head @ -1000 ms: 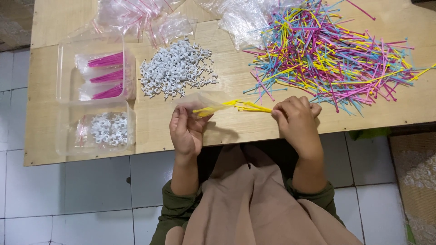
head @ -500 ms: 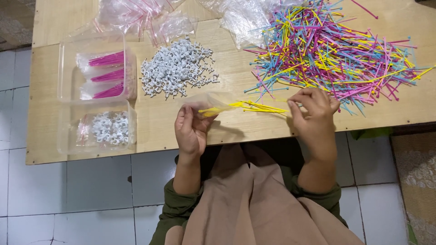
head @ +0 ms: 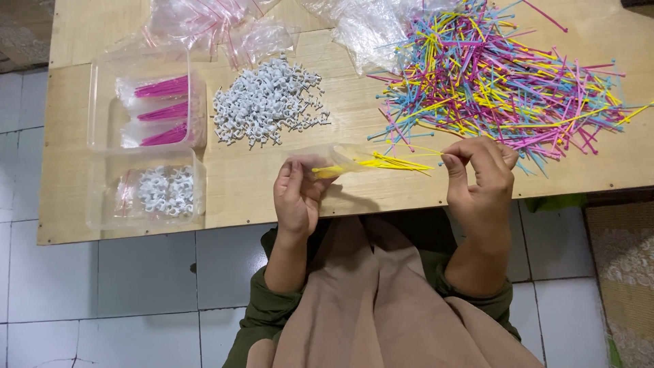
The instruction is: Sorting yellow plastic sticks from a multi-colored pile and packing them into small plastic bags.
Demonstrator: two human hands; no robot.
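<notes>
Item: small clear bag (head: 340,158) of yellow ties (head: 381,163), held above the near edge of the desk (head: 238,184).

Left hand (head: 296,194): fingers pinched on the bag's closed end, apparently to keep its mouth pointing right for loading.

Right hand (head: 484,180): fingertips pressed together on the far tips of the yellow ties, which stick out of the bag's mouth.

Beyond the bag: heap of white clips (head: 269,102); right of it, a loose pile of mixed coloured ties (head: 504,88), within reach of the right hand.

Left of the bag: two clear tubs, one with bagged pink ties (head: 163,109), one with bagged white clips (head: 163,191).

Far side of the desk: empty plastic bags (head: 211,27).

Open room: bare wood around the bag; the near edge lies just under both wrists.
</notes>
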